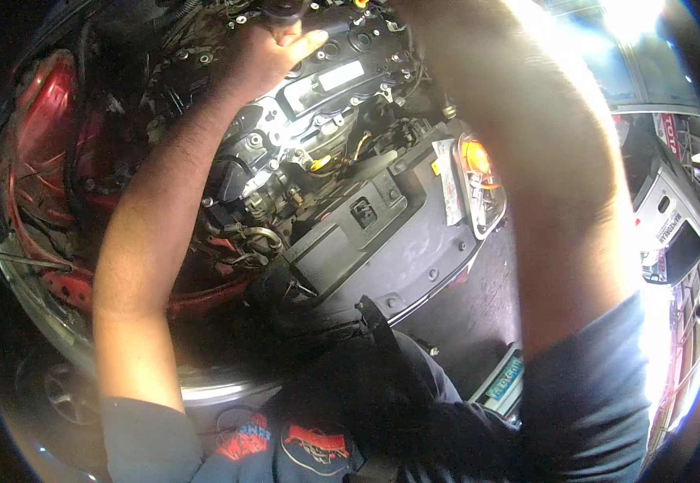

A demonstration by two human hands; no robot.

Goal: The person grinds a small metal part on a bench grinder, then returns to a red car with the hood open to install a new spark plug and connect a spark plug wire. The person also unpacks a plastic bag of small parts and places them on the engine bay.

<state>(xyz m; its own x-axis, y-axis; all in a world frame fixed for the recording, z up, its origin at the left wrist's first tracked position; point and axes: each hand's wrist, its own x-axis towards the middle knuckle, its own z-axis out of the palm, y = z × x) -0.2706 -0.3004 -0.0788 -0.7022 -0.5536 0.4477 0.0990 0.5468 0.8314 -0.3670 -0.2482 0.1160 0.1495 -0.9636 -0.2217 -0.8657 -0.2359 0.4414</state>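
Observation:
My left hand (268,63) reaches to the top of the engine bay, its fingers closed around a dark round object (284,11) whose kind I cannot make out, with the thumb stretched along to the right. Beneath it is the black engine cover (317,92) with bolts, hoses and bright metal parts (257,141). My right forearm (551,177) rises along the right side and runs out of the upper edge, so that hand is hidden from view.
Red bodywork (48,105) with a thin rod (20,259) lines the left. A black front panel (382,241) carries a lamp with an orange section (474,161). At right are a grey machine (660,209) and metal racking; a number plate (501,378) is low down.

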